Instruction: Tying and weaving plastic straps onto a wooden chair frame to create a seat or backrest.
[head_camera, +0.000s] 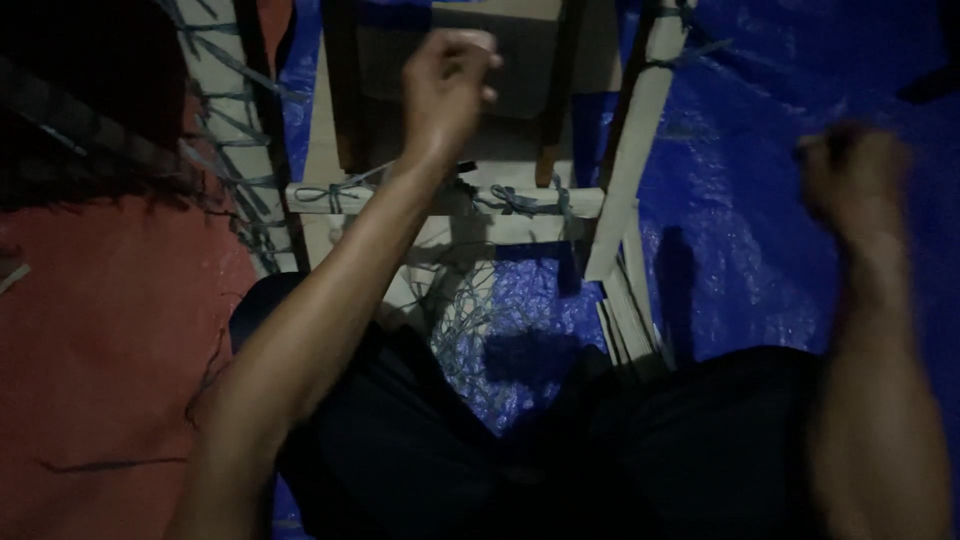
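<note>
Left hand (450, 80) fisted above lashed wooden frame (450, 200), apparently gripping cord (340, 190); right hand (850, 175) blurred, fingers indeterminate. Best kept taut, pulled evenly.

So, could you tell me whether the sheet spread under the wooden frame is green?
No, the tarp lying under the pale wooden frame is plainly blue, with a reddish surface beside it on the left.
</note>
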